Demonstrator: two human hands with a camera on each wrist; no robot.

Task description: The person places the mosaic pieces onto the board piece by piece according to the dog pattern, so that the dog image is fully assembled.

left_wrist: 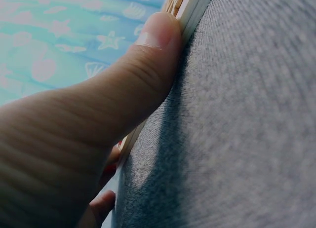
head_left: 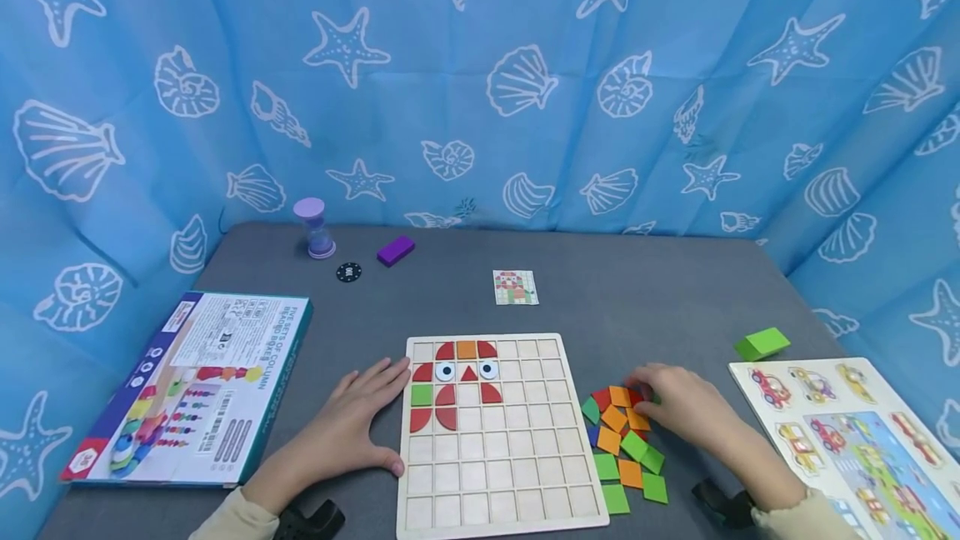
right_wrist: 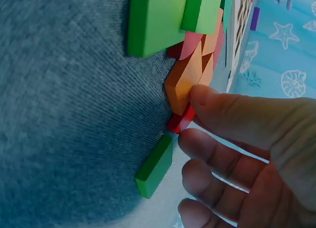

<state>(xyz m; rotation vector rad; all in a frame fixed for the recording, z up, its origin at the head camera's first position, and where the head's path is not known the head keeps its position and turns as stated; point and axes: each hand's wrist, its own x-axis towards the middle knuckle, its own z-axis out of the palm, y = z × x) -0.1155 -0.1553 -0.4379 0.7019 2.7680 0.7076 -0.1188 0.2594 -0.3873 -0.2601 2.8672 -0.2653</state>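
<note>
My left hand (head_left: 351, 422) lies along the left edge of a wooden grid board (head_left: 501, 473), its thumb (left_wrist: 158, 38) against the rim. Red pieces, a green square (head_left: 422, 395), an orange square (head_left: 467, 349) and two eye pieces (head_left: 445, 371) sit in the upper cells. Right of the board is a pile of coloured pieces (head_left: 613, 418). Over its far right side, my right hand (head_left: 678, 400) has loosely bent fingers. In the right wrist view its thumb touches an orange block (right_wrist: 185, 80); the index fingertip is beside a red piece (right_wrist: 180, 120). A green block (right_wrist: 154, 166) lies below them.
A small pattern card (head_left: 515, 287) lies beyond the board. At the back left are an hourglass (head_left: 315, 227), a black disc (head_left: 348, 272) and a purple block (head_left: 396, 251). A toy box (head_left: 195, 390) lies left; a picture puzzle (head_left: 847, 440) and green block (head_left: 762, 344) lie right.
</note>
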